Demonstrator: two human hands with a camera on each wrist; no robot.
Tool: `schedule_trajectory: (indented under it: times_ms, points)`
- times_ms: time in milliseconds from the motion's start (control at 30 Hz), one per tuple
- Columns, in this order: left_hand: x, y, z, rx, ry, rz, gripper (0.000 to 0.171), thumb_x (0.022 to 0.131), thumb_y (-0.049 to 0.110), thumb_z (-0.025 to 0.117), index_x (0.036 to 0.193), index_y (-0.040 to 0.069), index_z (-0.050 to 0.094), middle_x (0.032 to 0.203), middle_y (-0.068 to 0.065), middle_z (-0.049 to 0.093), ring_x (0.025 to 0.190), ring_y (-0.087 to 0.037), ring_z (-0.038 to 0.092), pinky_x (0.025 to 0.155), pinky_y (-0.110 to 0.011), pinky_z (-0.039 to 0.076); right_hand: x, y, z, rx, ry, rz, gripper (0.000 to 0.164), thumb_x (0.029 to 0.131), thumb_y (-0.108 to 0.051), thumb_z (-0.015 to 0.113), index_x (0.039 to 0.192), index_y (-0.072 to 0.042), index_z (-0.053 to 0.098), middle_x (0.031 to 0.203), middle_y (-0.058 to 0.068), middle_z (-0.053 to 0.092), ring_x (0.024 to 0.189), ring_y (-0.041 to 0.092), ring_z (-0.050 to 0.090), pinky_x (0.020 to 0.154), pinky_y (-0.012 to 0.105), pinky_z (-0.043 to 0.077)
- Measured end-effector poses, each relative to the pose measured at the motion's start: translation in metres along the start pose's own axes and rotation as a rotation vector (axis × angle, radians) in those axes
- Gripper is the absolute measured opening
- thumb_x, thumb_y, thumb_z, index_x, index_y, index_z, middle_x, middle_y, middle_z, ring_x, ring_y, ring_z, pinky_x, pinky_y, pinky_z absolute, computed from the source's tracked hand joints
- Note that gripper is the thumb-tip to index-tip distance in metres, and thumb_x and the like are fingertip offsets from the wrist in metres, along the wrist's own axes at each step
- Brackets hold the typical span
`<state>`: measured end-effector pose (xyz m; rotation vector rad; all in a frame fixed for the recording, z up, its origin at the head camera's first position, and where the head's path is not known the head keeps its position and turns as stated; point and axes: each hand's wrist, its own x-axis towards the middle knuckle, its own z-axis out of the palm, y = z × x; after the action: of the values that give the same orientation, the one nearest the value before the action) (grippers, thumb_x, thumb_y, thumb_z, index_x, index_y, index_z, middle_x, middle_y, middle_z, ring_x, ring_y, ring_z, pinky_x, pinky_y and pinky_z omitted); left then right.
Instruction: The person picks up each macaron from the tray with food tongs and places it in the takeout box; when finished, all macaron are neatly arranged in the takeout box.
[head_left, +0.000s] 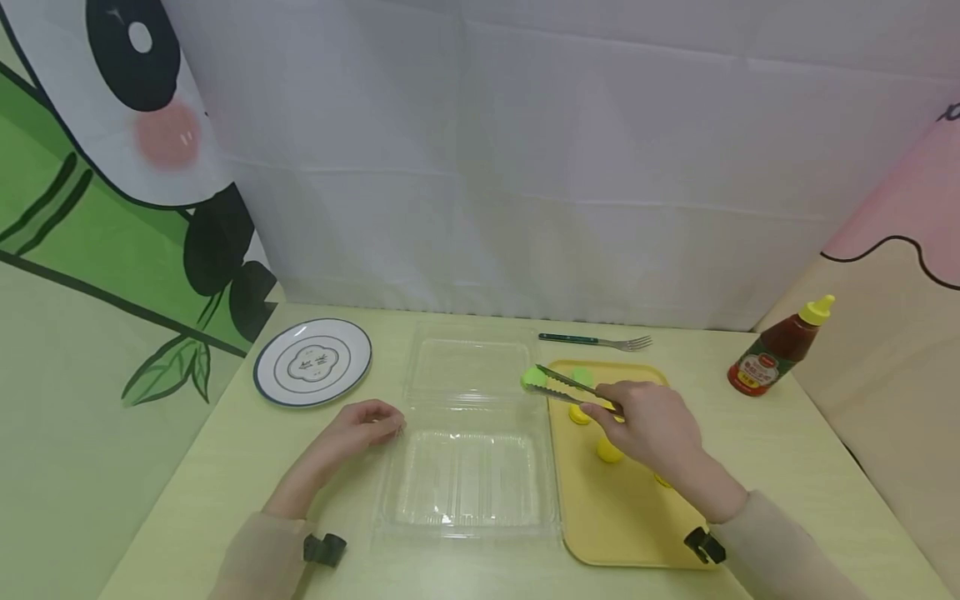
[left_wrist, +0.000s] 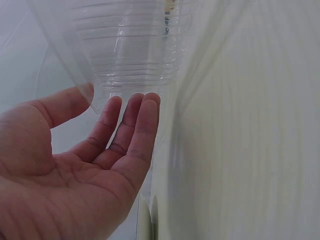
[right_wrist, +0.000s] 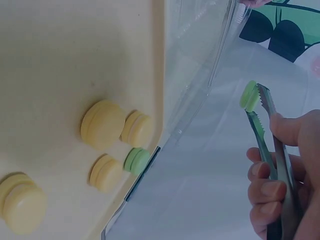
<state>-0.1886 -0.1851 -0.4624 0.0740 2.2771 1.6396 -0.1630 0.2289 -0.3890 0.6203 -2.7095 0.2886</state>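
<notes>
My right hand (head_left: 648,425) grips metal tongs (right_wrist: 281,165), whose toothed tips hold a green macaron (head_left: 534,377) over the edge between tray and container. Below, several yellow macarons (right_wrist: 103,125) and another green macaron (right_wrist: 136,161) sit on the yellow tray (head_left: 626,529). A clear plastic clamshell container (head_left: 465,479) lies opened flat left of the tray, its lid half (head_left: 468,362) toward the back. At the container's left side, my left hand (head_left: 360,433) pinches its rim, thumb on one side and fingers (left_wrist: 145,125) on the other.
To the back left is a white plate (head_left: 273,375) with a blue rim. A fork (head_left: 573,339) with a dark green handle lies behind the tray. A red sauce bottle (head_left: 772,354) with a yellow cap stands at the right. A pale curtain (head_left: 525,167) closes off the back.
</notes>
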Motion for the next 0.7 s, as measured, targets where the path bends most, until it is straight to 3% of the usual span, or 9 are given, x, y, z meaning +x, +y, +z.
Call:
schedule_trajectory:
  times_ms: [300,467,700]
  points:
    - [-0.001,0.000,0.001,0.007,0.002,0.002,0.028,0.099,0.020,0.062,0.113,-0.004,0.064,0.105,-0.010,0.067,0.095,-0.017,0.061,0.088,-0.032,0.054,0.005,-0.022,0.010,-0.014,0.016,-0.065,0.025,0.086,-0.040,0.078,0.090,-0.016,0.076,0.068,-0.011,0.062,0.051,0.002,0.045,0.046,0.021,0.037]
    - [-0.002,0.001,0.001,-0.002,-0.002,0.002,0.028,0.099,0.019,0.062,0.114,-0.005,0.063,0.105,-0.010,0.067,0.095,-0.017,0.061,0.088,-0.032,0.054,0.007,-0.036,0.014,-0.002,0.036,-0.103,0.023,0.086,-0.040,0.078,0.081,-0.019,0.070,0.060,-0.015,0.050,0.049,0.002,0.039,0.044,0.020,0.032]
    - [-0.002,0.002,0.002,-0.016,-0.009,0.007,0.028,0.100,0.018,0.061,0.115,-0.006,0.062,0.105,-0.011,0.067,0.094,-0.017,0.061,0.090,-0.035,0.054,0.008,-0.051,0.026,0.020,0.011,-0.112,0.023,0.086,-0.040,0.077,0.087,-0.017,0.074,0.067,-0.013,0.061,0.050,0.002,0.043,0.044,0.020,0.035]
